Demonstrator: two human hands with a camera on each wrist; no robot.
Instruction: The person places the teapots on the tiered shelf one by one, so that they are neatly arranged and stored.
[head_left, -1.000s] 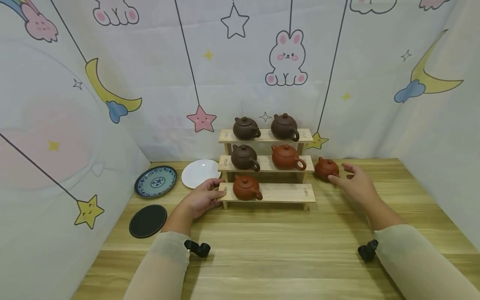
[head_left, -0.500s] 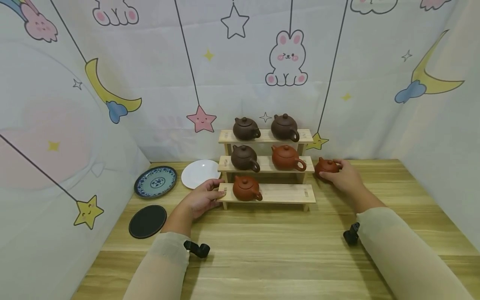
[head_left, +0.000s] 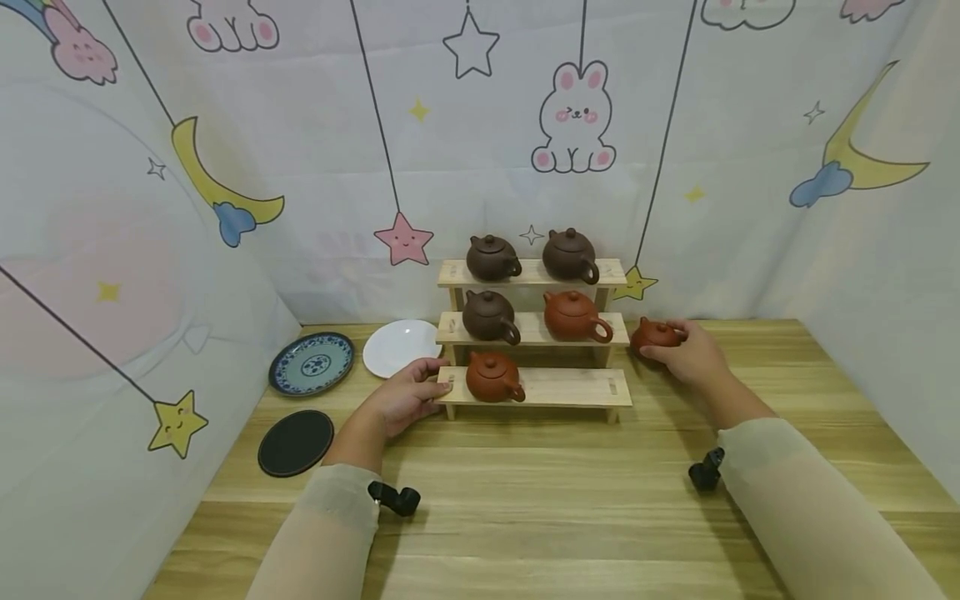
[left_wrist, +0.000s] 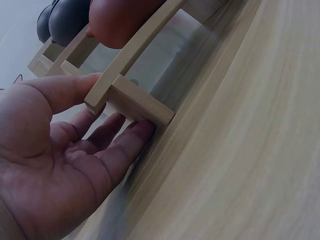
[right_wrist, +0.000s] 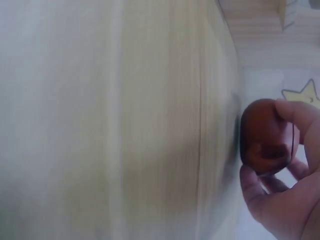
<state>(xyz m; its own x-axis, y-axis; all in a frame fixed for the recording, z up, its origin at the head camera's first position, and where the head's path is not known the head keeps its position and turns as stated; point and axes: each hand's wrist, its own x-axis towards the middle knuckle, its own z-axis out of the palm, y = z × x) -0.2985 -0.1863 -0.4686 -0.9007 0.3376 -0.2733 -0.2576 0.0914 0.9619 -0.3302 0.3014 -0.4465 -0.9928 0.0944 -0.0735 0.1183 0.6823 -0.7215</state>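
Note:
A small reddish-brown teapot (head_left: 651,335) stands at the right of a three-tier wooden display shelf (head_left: 566,386). My right hand (head_left: 693,354) grips this teapot, thumb on one side and fingers round the other. In the right wrist view the teapot (right_wrist: 257,127) shows its base close to the tabletop. My left hand (head_left: 405,402) holds the left end of the lowest tier, its thumb on the board and fingers around the leg (left_wrist: 140,100) in the left wrist view. On that tier sits another reddish teapot (head_left: 491,379), towards the left.
Above, the middle tier bears a dark teapot (head_left: 487,317) and a reddish one (head_left: 573,317); two dark teapots (head_left: 567,254) top the shelf. To the left lie a white plate (head_left: 401,346), a blue patterned plate (head_left: 311,363) and a black round mat (head_left: 296,443). A printed curtain (head_left: 480,167) hangs behind.
My right hand has moved left from beside the small teapot and its fingers have closed around it. My left hand has stayed on the shelf's end.

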